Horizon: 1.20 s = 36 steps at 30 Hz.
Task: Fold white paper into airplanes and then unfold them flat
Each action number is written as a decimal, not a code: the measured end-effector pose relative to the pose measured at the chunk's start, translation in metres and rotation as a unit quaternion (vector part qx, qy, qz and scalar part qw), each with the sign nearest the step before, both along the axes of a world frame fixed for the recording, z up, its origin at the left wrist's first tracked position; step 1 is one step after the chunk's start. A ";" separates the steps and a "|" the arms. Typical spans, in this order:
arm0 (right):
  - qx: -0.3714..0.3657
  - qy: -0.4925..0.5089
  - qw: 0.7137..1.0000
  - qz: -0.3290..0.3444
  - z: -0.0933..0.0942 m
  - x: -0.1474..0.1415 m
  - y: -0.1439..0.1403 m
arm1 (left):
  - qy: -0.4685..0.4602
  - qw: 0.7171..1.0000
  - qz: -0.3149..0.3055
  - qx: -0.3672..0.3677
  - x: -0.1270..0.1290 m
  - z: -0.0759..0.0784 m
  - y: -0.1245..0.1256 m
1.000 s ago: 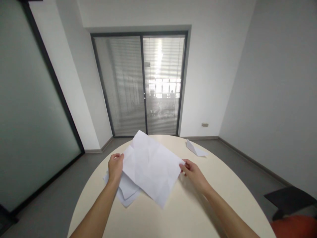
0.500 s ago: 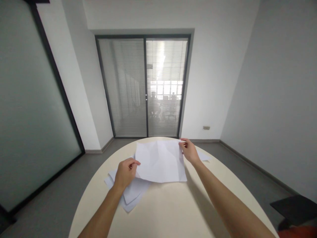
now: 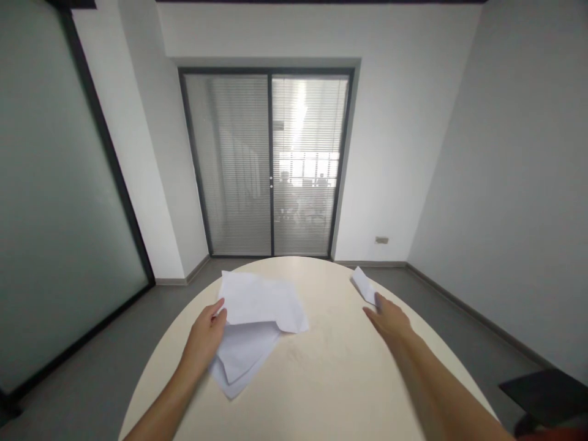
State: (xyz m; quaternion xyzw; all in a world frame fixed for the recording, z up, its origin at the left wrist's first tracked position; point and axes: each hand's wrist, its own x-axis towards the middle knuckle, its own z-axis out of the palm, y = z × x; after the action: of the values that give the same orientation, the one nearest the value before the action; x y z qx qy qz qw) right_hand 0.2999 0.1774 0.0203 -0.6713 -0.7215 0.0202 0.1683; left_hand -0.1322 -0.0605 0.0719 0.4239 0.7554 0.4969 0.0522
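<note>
We have the left hand at the left edge of the top sheet of paper, thumb and forefinger closed in what looks like a pinch on that margin. The sheet is unfolded and lies aslant over the lower sheets of paper, whose corners poke out toward us on the left half of the round table. Well apart, near the far right rim, our right hand reaches to the near end of the folded paper; its thumb stands away from the fingers, and we cannot tell whether they grip the paper or only touch it. We judge that the folded paper is the easier one to lose: it sits close to the rim, so an outward nudge from our fingertips could tip it over onto the floor. A poor hold on just its end could also let it slip or swing open. On the other side, if our left hand tugs sideways, the top sheet might drag the lower sheets of paper along by friction and fan them out. Its near edge looks raised and wavy, so pressing down carelessly there could set a stray crease, and a tight pinch could crumple the margin.
</note>
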 end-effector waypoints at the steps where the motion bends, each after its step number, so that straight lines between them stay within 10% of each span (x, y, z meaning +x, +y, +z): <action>1: -0.002 -0.002 1.000 0.002 -0.002 0.004 -0.001 | 0.029 0.999 -0.008 -0.023 0.000 -0.005 -0.006; 7: 0.050 0.065 0.996 0.036 0.003 0.005 -0.006 | 0.212 0.938 -0.032 -0.274 0.021 -0.008 -0.052; 11: 0.083 0.083 0.992 0.051 0.013 -0.011 -0.010 | 0.257 0.926 -0.022 -0.277 0.045 0.008 -0.057; 15: 0.173 0.104 0.968 0.152 0.039 -0.051 -0.037 | 0.019 0.979 -0.173 -0.104 0.091 0.011 -0.025; 17: 0.232 0.113 0.937 0.235 0.056 -0.075 -0.064 | -0.191 0.936 -0.284 -0.081 0.121 0.007 -0.003; 22: 0.263 0.059 0.839 0.473 0.075 -0.114 -0.138 | -0.456 0.826 -0.329 0.042 0.172 -0.006 0.036; 25: 0.248 0.071 0.827 0.500 0.067 -0.113 -0.157 | -0.512 0.775 -0.349 0.127 0.173 -0.023 0.044; 29: 0.191 0.074 0.813 0.545 0.052 -0.103 -0.161 | -0.547 0.784 -0.278 0.095 0.163 -0.047 0.049; 36: 0.103 0.239 0.877 0.405 0.042 -0.105 -0.166 | -0.581 0.770 -0.253 0.070 0.163 -0.066 0.050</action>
State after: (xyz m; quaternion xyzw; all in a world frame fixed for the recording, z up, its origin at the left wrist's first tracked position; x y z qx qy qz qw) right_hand 0.1946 0.0116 0.0619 -0.2744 -0.8661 0.1719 0.3808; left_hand 0.0311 -0.0110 0.0058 0.2328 0.4097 0.6687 0.5752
